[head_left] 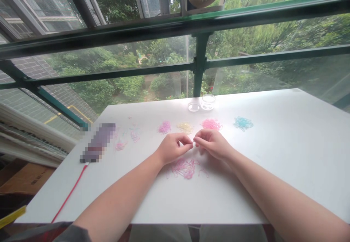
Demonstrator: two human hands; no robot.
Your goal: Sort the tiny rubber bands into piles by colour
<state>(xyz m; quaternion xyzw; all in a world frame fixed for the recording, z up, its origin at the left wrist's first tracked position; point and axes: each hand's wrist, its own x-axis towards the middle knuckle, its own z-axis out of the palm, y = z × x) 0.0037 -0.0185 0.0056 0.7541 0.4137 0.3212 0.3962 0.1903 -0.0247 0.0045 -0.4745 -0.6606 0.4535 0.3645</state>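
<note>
My left hand and my right hand meet over the middle of the table, thumb and forefinger of each pinched together. Whatever lies between the fingertips is too small to name. Just below them spreads a loose pile of thin pink and purple loops, perhaps small elastic bands or clips. Beyond the hands, similar small loops form separate heaps: purple, pale yellow, pink and light blue. My right hand partly covers the near edge of the pink heap.
A clear round container and a clear lid-like disc stand at the table's back edge. Scattered mixed loops lie left. A blurred-out dark device has a red cable running forward. Behind the white table are green railings and windows.
</note>
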